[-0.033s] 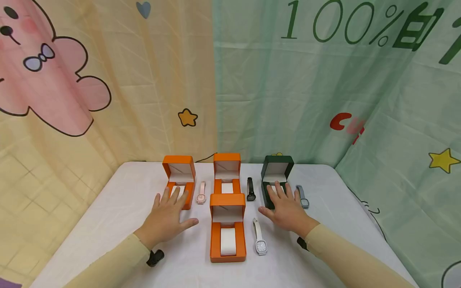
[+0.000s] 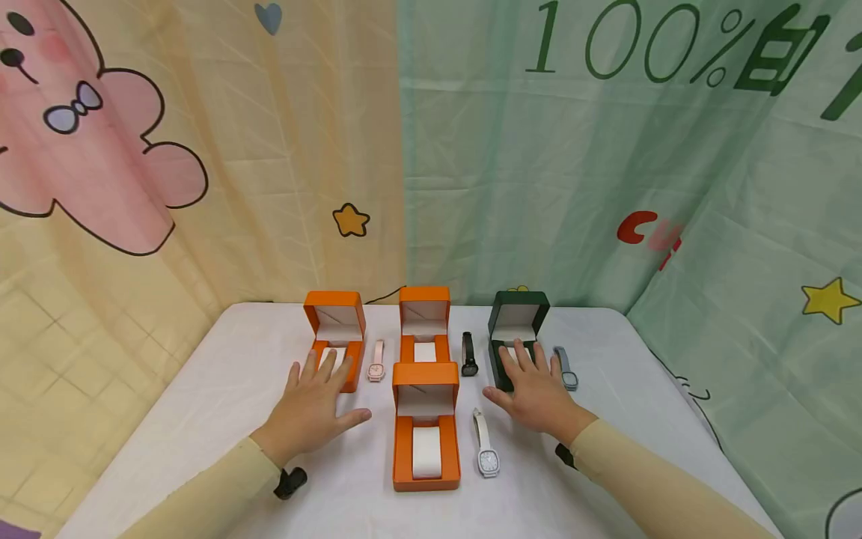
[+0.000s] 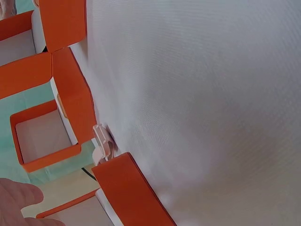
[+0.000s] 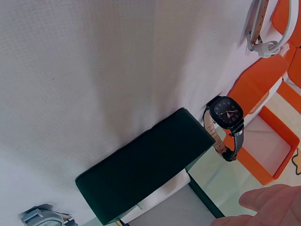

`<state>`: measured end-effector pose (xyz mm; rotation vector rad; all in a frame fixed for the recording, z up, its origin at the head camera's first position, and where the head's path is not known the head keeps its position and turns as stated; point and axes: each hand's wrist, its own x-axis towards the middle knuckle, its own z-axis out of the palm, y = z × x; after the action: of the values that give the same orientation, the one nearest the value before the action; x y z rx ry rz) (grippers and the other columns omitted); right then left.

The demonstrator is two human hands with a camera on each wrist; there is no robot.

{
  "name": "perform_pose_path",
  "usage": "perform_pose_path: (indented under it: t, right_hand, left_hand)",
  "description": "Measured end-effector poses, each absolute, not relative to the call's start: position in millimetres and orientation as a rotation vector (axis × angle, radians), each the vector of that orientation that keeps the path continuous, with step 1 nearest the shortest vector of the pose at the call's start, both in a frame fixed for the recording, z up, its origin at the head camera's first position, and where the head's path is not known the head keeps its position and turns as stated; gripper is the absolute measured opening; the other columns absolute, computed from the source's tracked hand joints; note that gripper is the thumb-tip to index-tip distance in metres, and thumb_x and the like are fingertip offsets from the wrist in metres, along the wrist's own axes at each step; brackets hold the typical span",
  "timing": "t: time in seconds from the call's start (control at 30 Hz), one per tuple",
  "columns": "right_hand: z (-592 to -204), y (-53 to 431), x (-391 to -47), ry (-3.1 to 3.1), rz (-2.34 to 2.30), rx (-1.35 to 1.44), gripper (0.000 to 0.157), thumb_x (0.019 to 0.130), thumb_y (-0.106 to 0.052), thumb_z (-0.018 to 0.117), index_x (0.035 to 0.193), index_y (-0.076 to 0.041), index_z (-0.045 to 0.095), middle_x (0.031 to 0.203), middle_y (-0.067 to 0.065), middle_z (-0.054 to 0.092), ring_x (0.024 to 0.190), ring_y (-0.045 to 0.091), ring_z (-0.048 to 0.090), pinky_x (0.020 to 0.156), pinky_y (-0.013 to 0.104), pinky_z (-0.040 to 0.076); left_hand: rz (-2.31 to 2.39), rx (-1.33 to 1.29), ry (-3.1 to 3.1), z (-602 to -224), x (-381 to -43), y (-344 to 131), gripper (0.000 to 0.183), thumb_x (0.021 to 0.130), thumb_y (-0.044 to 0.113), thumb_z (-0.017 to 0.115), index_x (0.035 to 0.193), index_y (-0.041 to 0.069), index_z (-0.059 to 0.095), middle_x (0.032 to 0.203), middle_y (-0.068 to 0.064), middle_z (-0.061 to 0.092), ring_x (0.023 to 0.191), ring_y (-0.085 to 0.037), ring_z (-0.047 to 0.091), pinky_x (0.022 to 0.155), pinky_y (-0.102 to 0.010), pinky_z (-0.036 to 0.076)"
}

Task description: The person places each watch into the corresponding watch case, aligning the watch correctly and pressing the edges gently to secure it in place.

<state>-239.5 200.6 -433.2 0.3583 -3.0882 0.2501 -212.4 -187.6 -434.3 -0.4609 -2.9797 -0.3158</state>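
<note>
Left orange box (image 2: 334,299): Lid raised, it stands on the white-covered counter (image 2: 357,501), behind and to the left of the front orange box (image 2: 402,460).
Green box (image 2: 518,299): Lid up, it sits behind and to the right of the front orange box.
Left hand (image 2: 313,408): Fingers straight and spread apart, left of the front orange box; contact with the left orange box cannot be told.
Right hand (image 2: 535,393): Fingers fanned apart, right of the front orange box, partly covering the green box; touch is unclear.
Front orange box: It displays a white cushion (image 2: 426,453) beneath its raised lid.
Rear orange box (image 2: 424,296): Directly behind the front orange box, which blocks its lower part.
Pink watch (image 2: 376,370): Behind the front orange box, slightly left.
Black watch (image 2: 469,367): Behind the front orange box, slightly right.
White watch (image 2: 488,460): Just beside the front orange box, right side.
Blue-grey watch (image 2: 569,379): Well right of the front orange box and behind it.
Curtain (image 2: 458,150): A yellow-and-green printed backdrop beyond the front orange box.
</note>
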Motion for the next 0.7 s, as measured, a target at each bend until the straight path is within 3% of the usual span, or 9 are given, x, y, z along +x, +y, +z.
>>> perform_pose_path:
  t: [0.4,0.7]
  right_hand:
    - [-426,203,-249,-3.163,0.23,0.342,0.092,0.102,-0.068,0.05,0.168,-0.01,0.023,0.176,0.022,0.011,0.16,0.056,0.005,0.124,0.078,0.007]
    - [-419,205,-249,-3.172,0.254,0.357,0.09,0.103,-0.063,0.052,0.168,-0.009,0.021,0.176,0.022,0.009,0.16,0.055,0.004,0.126,0.075,0.008]
  left_hand:
    - [-0.333,-0.481,-3.069,-431,-225,-193,0.103,0.092,0.069,0.067,0.164,0.004,0.031,0.17,-0.032,0.022,0.157,-0.061,0.006,0.122,-0.08,0.005]
    - [-0.3,-0.538,-3.034,-422,-225,-193,0.1,0.094,0.067,0.065,0.163,0.002,0.034,0.17,-0.028,0.026,0.156,-0.059,0.014,0.124,-0.077,0.01]
